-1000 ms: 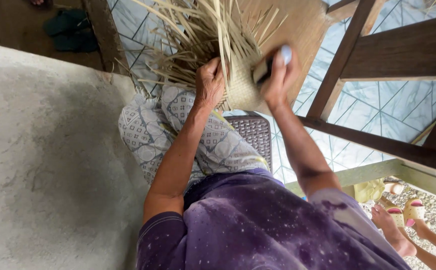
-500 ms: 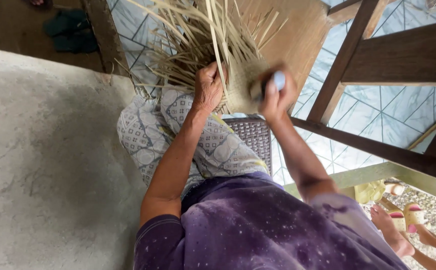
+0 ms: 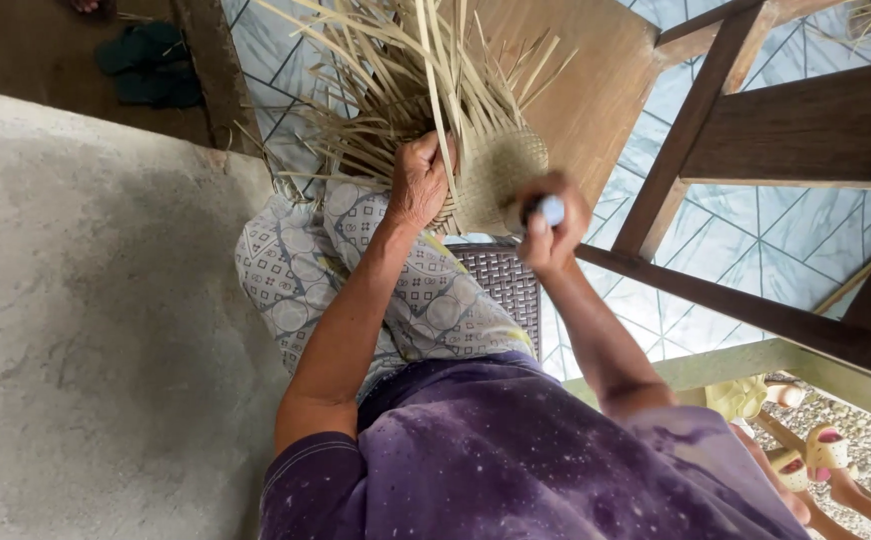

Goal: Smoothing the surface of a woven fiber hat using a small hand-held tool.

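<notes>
The fingers of the left hand (image 3: 418, 183) are curled and pressed onto the woven basket (image 3: 491, 180), holding it over the lap, while loose strips (image 3: 406, 70) stick out from it in all directions. The right hand (image 3: 553, 225) is closed in a fist around a small tool (image 3: 546, 210) (dark, with a pale blue end), just beside the woven part of the basket. Around them are the patterned trousers (image 3: 356, 270), a wooden board (image 3: 576, 90), a plastic stool (image 3: 504, 285), dark wooden beams (image 3: 756, 150) and the tiled floor (image 3: 756, 250).
</notes>
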